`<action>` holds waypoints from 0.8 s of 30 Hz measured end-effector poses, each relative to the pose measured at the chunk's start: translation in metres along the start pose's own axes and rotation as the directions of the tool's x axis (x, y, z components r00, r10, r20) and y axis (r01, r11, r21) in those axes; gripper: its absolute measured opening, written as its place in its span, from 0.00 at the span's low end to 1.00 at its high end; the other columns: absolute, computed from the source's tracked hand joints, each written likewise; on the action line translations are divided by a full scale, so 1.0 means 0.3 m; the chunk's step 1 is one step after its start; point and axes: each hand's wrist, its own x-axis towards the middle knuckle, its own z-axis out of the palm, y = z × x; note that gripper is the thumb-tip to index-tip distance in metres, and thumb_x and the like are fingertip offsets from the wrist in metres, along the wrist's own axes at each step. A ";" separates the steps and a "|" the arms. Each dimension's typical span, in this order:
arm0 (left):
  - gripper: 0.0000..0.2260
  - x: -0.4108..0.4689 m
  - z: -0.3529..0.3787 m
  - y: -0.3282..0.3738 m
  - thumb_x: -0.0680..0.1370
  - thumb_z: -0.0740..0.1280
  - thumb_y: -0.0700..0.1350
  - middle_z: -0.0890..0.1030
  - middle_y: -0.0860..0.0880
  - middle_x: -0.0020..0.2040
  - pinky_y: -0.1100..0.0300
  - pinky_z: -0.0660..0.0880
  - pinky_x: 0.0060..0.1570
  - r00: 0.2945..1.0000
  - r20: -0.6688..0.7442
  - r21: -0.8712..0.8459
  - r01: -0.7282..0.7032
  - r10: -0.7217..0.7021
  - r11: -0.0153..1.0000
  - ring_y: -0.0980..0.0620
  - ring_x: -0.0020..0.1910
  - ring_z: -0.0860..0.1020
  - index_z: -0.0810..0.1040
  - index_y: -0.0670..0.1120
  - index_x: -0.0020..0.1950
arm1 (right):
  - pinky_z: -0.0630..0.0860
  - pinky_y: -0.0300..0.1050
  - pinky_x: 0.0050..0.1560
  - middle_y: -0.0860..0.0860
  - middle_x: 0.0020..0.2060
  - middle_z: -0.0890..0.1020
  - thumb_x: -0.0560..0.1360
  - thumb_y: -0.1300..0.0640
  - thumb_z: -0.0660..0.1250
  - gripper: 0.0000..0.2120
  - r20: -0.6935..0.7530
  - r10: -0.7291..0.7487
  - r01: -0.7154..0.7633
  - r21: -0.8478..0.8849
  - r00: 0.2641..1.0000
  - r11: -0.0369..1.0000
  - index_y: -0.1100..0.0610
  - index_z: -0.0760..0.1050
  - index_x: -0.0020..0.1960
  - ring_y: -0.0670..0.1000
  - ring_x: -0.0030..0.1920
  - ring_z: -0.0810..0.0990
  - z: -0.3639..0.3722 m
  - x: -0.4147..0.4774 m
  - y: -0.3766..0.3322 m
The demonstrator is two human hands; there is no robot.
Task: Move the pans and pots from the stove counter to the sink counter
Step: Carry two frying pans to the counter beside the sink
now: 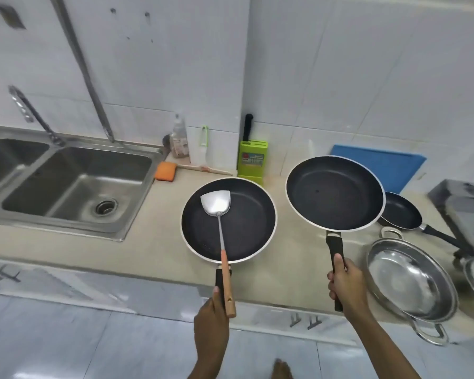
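A: Quick count of cookware?

B: 3 black nonstick frying pans. Left pan (pixel 229 220) sits between the sink (pixel 66 184) and the knife block (pixel 251 162), w/ 1 metal spatula (pixel 220 236) lying in it, blade on the pan floor, wooden grip sticking out over the pan's handle. Big pan (pixel 335 193) is to its right, tilted, far rim higher. Small pan (pixel 400 212) is behind it on the counter (pixel 148 250), near the stove edge at far right.

A: Steel stuff?

B: 1 wide steel pot (pixel 411 280) w/ 2 loop handles, front right on the counter. Another steel piece at the right edge, mostly cut off, can't tell what it is.

A: Hands?

B: Left hand (pixel 212 321) is curled round the left pan's black handle from the left, thumb up along it; the spatula grip lies against the fingers. Can't tell if the pan is lifted or resting on the counter. Right hand (pixel 345 283) is clenched tight on the big pan's handle, thumb pressed on top.

A: Other bits?

B: 1 dbl-bowl sink, 1 orange sponge (pixel 165 171) at its corner, 1 bottle (pixel 179 138), 1 green knife block w/ 1 black knife handle in it, 1 blue cutting board (pixel 381 170) leaning on the wall tiles.
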 end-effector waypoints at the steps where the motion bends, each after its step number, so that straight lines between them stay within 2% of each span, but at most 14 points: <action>1: 0.25 0.013 -0.062 -0.033 0.85 0.50 0.56 0.81 0.47 0.40 0.51 0.75 0.42 0.999 -0.022 -0.083 0.034 -0.036 0.996 0.46 0.40 0.78 0.82 0.44 0.48 | 0.66 0.42 0.23 0.58 0.31 0.74 0.85 0.48 0.57 0.17 0.015 -0.014 0.014 -0.002 1.000 1.000 0.61 0.74 0.48 0.52 0.24 0.68 0.037 -0.041 -0.019; 2: 0.28 0.027 -0.124 -0.071 0.85 0.49 0.58 0.81 0.46 0.37 0.49 0.76 0.42 0.997 -0.040 -0.162 0.065 -0.073 0.985 0.45 0.40 0.79 0.80 0.44 0.40 | 0.66 0.43 0.23 0.58 0.32 0.74 0.85 0.48 0.57 0.16 0.032 -0.026 0.026 -0.004 0.999 1.000 0.59 0.74 0.48 0.52 0.25 0.68 0.078 -0.083 -0.037; 4: 0.30 0.052 -0.251 -0.151 0.84 0.49 0.60 0.80 0.46 0.34 0.50 0.74 0.40 0.991 -0.083 -0.217 0.084 -0.104 0.973 0.46 0.38 0.79 0.77 0.44 0.34 | 0.67 0.43 0.23 0.58 0.32 0.75 0.85 0.48 0.57 0.15 0.076 -0.044 0.045 -0.017 0.996 0.999 0.57 0.76 0.49 0.52 0.25 0.68 0.176 -0.164 -0.066; 8: 0.31 0.117 -0.501 -0.315 0.84 0.48 0.61 0.80 0.48 0.33 0.57 0.69 0.32 0.976 -0.173 -0.235 0.093 -0.135 0.968 0.51 0.36 0.79 0.80 0.45 0.36 | 0.67 0.43 0.22 0.57 0.31 0.75 0.85 0.49 0.58 0.13 0.195 -0.081 0.085 -0.009 0.977 0.996 0.55 0.77 0.52 0.51 0.24 0.68 0.415 -0.305 -0.127; 12: 0.31 0.177 -0.741 -0.465 0.84 0.48 0.61 0.80 0.49 0.32 0.60 0.68 0.31 0.935 -0.270 -0.257 0.160 -0.230 0.953 0.52 0.34 0.79 0.80 0.46 0.35 | 0.68 0.44 0.25 0.57 0.30 0.75 0.85 0.50 0.58 0.12 0.341 -0.120 0.131 -0.009 0.932 0.991 0.55 0.77 0.51 0.52 0.24 0.69 0.691 -0.423 -0.204; 17: 0.29 0.266 -1.010 -0.673 0.85 0.50 0.59 0.83 0.43 0.37 0.50 0.78 0.40 0.845 -0.349 -0.331 0.293 -0.405 0.897 0.44 0.35 0.80 0.76 0.42 0.36 | 0.68 0.43 0.23 0.55 0.29 0.75 0.85 0.50 0.58 0.13 0.514 -0.134 0.166 -0.016 0.847 0.986 0.54 0.77 0.49 0.51 0.22 0.68 1.061 -0.554 -0.299; 19: 0.27 0.308 -1.116 -0.759 0.86 0.50 0.57 0.81 0.45 0.34 0.47 0.80 0.40 0.808 -0.383 -0.328 0.333 -0.447 0.884 0.45 0.34 0.79 0.76 0.42 0.38 | 0.68 0.43 0.22 0.55 0.28 0.75 0.84 0.49 0.58 0.13 0.570 -0.132 0.180 -0.028 0.811 0.983 0.54 0.77 0.48 0.50 0.22 0.68 1.219 -0.603 -0.337; 22: 0.20 0.376 -1.277 -0.881 0.85 0.52 0.57 0.79 0.45 0.38 0.45 0.80 0.47 0.783 -0.405 -0.320 0.363 -0.473 0.875 0.43 0.38 0.78 0.74 0.45 0.45 | 0.68 0.42 0.22 0.54 0.28 0.76 0.84 0.49 0.59 0.12 0.637 -0.136 0.201 -0.030 0.759 0.979 0.51 0.78 0.48 0.50 0.21 0.68 1.458 -0.668 -0.410; 24: 0.19 0.436 -1.394 -0.960 0.85 0.53 0.58 0.79 0.44 0.40 0.45 0.79 0.48 0.752 -0.423 -0.345 0.383 -0.506 0.857 0.43 0.39 0.77 0.73 0.46 0.46 | 0.68 0.42 0.21 0.53 0.27 0.75 0.84 0.50 0.59 0.12 0.680 -0.134 0.210 -0.029 0.720 0.977 0.52 0.78 0.48 0.50 0.21 0.68 1.642 -0.711 -0.466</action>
